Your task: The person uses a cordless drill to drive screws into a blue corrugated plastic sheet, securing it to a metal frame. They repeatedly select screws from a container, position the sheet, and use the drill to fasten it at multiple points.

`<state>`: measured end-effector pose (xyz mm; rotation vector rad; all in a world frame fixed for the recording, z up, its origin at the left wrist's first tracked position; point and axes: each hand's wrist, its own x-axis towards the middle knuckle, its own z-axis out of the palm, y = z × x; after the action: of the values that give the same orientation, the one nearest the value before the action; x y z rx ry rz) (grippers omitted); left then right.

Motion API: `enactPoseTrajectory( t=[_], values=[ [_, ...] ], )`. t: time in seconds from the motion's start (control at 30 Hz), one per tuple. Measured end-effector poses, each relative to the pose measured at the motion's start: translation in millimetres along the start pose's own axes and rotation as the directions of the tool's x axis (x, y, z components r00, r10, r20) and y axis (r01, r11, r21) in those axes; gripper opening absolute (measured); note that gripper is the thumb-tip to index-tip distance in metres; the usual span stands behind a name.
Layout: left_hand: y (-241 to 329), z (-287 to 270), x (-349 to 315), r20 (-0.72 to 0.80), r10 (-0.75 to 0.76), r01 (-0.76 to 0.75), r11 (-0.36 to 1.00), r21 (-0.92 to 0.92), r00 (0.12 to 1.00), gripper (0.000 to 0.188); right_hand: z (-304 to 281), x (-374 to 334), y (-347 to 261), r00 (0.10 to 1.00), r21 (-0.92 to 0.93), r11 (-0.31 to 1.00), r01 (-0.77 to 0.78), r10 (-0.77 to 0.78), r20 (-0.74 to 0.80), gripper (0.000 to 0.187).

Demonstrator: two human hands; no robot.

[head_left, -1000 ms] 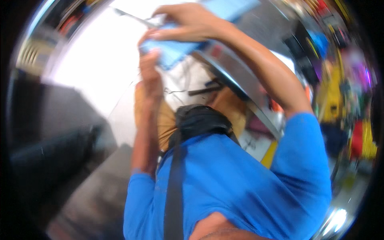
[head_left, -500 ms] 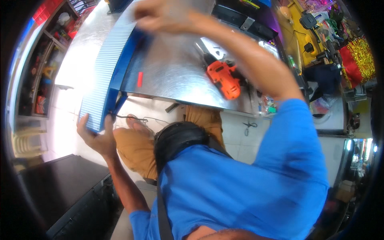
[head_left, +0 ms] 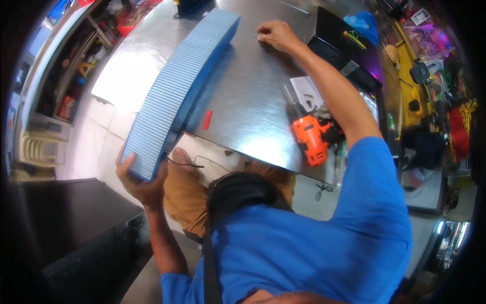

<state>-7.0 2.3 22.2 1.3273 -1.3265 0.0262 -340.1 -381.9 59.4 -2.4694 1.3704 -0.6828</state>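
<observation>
A long blue box-like piece with a ribbed, light-blue top (head_left: pixel 178 91) lies aslant on the left of the metal table (head_left: pixel 243 96), its near end jutting past the edge. Around that near end my left hand (head_left: pixel 143 183) is closed, thumb on one side and fingers on the other. Beyond the middle of the table, to the right of the piece's far end, my right hand (head_left: pixel 278 35) is held in a pinch. A tiny pale tip shows at its fingers, too small to name. An orange and black power drill (head_left: pixel 310 139) lies nearer, below my right forearm.
A small red strip (head_left: pixel 207 120) lies between the ribbed piece and the drill. Beside the drill's bit is a white card (head_left: pixel 305 92). A black case (head_left: pixel 347 48) stands far right. Scissors (head_left: pixel 323 190) lie below the table's right edge. A dark cabinet (head_left: pixel 76 223) stands at my left.
My right hand has come away from the far part of the ribbed piece and moved right, now pinched. The left hand keeps its hold on the near end. The whole view has shifted.
</observation>
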Motion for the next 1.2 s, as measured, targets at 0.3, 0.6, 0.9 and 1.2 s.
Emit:
enactPoseTrajectory(
  t=[0.3, 0.6, 0.9, 1.2],
  values=[
    [-3, -6, -5, -0.005, 0.054, -0.053, 0.992, 0.118, 0.999, 0.078, 3, 12, -12, 0.98, -0.146, 0.974, 0.176, -0.158, 0.125, 0.024],
    [-7, 5, -6, -0.135, 0.078, -0.092, 0.991, -0.097, 0.988, 0.07, -44, -60, -222, 0.901, 0.482, 0.839, 0.25, -0.385, 0.202, 0.017],
    [2, 12, 6, -0.162, -0.035, 0.006, 0.984, -0.177, 0.986, 0.06, -10, -115, -341, 0.606, 0.345, 0.765, 0.544, -0.643, 0.469, 0.008],
    [6, 8, 4, -0.142, -0.011, -0.006, 0.992, -0.122, 0.99, 0.064, -14, -116, -354, 0.578, 0.242, 0.791, 0.562, -0.585, 0.569, 0.008]
  ],
)
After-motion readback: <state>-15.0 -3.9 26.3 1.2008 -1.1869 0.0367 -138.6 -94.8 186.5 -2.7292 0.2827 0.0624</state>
